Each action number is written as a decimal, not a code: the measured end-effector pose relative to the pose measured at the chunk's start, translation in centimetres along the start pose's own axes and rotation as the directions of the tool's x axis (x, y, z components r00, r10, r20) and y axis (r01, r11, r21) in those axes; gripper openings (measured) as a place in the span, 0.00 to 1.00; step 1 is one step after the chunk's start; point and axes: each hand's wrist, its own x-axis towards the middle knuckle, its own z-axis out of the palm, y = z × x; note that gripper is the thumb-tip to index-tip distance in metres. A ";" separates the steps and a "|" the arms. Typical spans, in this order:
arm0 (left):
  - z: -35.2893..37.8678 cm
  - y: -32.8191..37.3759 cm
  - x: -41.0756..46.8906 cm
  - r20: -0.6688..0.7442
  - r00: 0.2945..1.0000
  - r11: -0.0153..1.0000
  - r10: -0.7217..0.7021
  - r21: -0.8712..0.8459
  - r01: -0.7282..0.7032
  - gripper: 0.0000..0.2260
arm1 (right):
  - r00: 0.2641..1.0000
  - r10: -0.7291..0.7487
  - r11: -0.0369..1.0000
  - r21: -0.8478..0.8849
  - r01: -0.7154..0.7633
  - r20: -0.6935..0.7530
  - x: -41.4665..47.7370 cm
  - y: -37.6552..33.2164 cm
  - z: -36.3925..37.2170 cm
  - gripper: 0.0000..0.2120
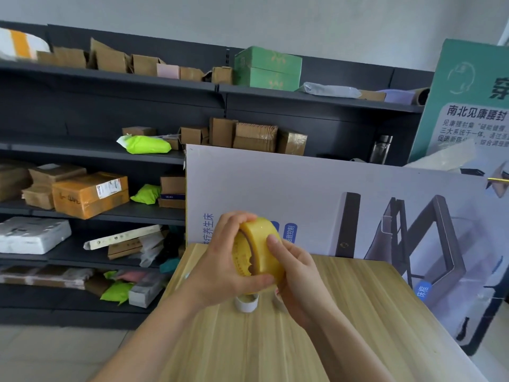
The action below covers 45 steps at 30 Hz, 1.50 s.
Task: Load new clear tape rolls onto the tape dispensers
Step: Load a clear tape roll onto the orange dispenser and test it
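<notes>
Above the counter [248,351], near its far edge, we hold the yellowish tape roll [260,245] on edge. Our left hand [220,267] curls over its top, thumb beneath; our right hand [298,275] grips its outer band, thumb pressed flat. A small white cylinder [246,304] stands on the counter beneath the roll. A printed board [316,183] leans behind the counter's far edge, with dark shelves [82,111] to the left.

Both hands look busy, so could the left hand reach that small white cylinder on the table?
Probably, once freed: the white cylinder stands just below the left hand with nothing between, but that hand and the right hand both grip the tape roll.
</notes>
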 end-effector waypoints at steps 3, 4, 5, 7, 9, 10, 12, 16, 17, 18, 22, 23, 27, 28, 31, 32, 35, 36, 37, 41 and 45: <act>-1.0 -0.9 0.0 0.042 0.999 0.994 -0.020 -0.107 0.024 0.39 | 1.000 -0.029 0.999 0.032 0.029 -0.008 0.6 0.9 0.8 0.22; -1.3 -1.2 0.0 0.057 0.995 0.976 -0.083 -0.195 0.093 0.40 | 0.999 -0.036 0.999 0.032 0.036 -0.004 0.7 1.1 1.0 0.24; -1.6 -1.4 0.0 0.075 0.984 0.947 -0.160 -0.269 0.175 0.43 | 0.999 -0.044 0.999 0.030 0.044 0.006 0.7 1.2 1.1 0.26; -2.2 -1.8 0.3 0.139 0.953 0.877 -0.268 -0.374 0.301 0.47 | 0.998 -0.053 0.999 0.014 0.052 0.032 0.8 1.4 1.2 0.26; -2.6 -2.0 0.5 0.170 0.944 0.847 -0.284 -0.416 0.330 0.45 | 0.998 -0.044 0.999 -0.002 0.044 0.042 0.8 1.4 1.0 0.22; -2.6 -2.0 0.6 0.163 0.948 0.855 -0.274 -0.410 0.318 0.42 | 0.998 -0.040 0.999 0.002 0.040 0.040 0.8 1.4 0.9 0.19; -2.5 -1.9 0.7 0.126 0.963 0.882 -0.240 -0.387 0.270 0.38 | 0.999 -0.025 1.000 0.018 0.025 0.023 0.8 1.0 0.8 0.15; -1.8 -1.2 0.8 0.054 0.992 0.957 -0.111 -0.262 0.122 0.39 | 1.000 -0.001 1.000 0.011 0.001 0.013 0.5 -0.3 0.9 0.08; -1.8 -0.9 0.9 0.040 0.997 0.974 -0.071 -0.213 0.078 0.40 | 1.000 -0.002 1.000 0.010 0.002 0.015 0.5 -0.4 0.6 0.08; -1.7 -0.5 0.9 0.029 0.999 0.985 -0.033 -0.170 0.038 0.40 | 1.000 -0.012 1.000 0.005 0.012 0.017 0.5 -0.6 0.4 0.09; -1.3 1.0 1.1 0.014 0.990 0.989 0.137 0.057 -0.138 0.41 | 0.997 -0.071 0.997 0.010 0.071 0.003 0.6 -1.4 0.2 0.10; -1.0 1.4 1.2 0.027 0.983 0.975 0.182 0.128 -0.184 0.41 | 0.997 -0.077 0.997 0.019 0.077 -0.005 0.6 -1.7 0.1 0.11; -0.7 2.4 1.5 0.075 0.957 0.911 0.281 0.293 -0.290 0.40 | 0.995 -0.095 0.995 0.037 0.096 -0.009 0.4 -2.3 -0.5 0.13; -0.7 2.3 1.5 0.079 0.960 0.920 0.270 0.273 -0.281 0.40 | 0.995 -0.101 0.994 0.029 0.101 -0.005 0.3 -2.3 -0.6 0.12; -0.7 2.3 1.8 0.028 0.998 0.999 0.053 -0.005 -0.053 0.38 | 0.993 -0.118 0.993 -0.005 0.119 0.021 0.2 -2.0 -0.8 0.15; -0.8 2.5 1.9 0.023 0.998 0.991 -0.065 -0.112 0.067 0.38 | 0.992 -0.120 0.993 -0.011 0.120 0.031 0.1 -2.0 -0.8 0.15; -1.0 2.6 2.4 0.111 0.956 0.913 -0.270 -0.287 0.291 0.35 | 0.991 -0.121 0.992 -0.038 0.123 0.057 0.1 -1.7 -1.0 0.15; -1.1 2.6 2.5 0.114 0.955 0.910 -0.274 -0.292 0.295 0.34 | 0.991 -0.121 0.991 -0.041 0.124 0.062 0.0 -1.6 -1.1 0.15; -1.1 2.7 2.4 0.098 0.960 0.915 -0.262 -0.290 0.280 0.33 | 0.990 -0.123 0.991 -0.042 0.126 0.066 0.0 -1.5 -1.1 0.15; -0.9 2.8 1.9 0.016 0.984 0.969 -0.176 -0.175 0.177 0.34 | 0.992 -0.116 0.990 -0.081 0.119 0.045 0.3 -1.7 -1.1 0.15; -0.6 3.0 1.5 -0.036 0.999 0.999 -0.034 -0.005 0.034 0.37 | 0.991 -0.129 0.986 -0.106 0.131 0.024 0.4 -1.8 -1.2 0.16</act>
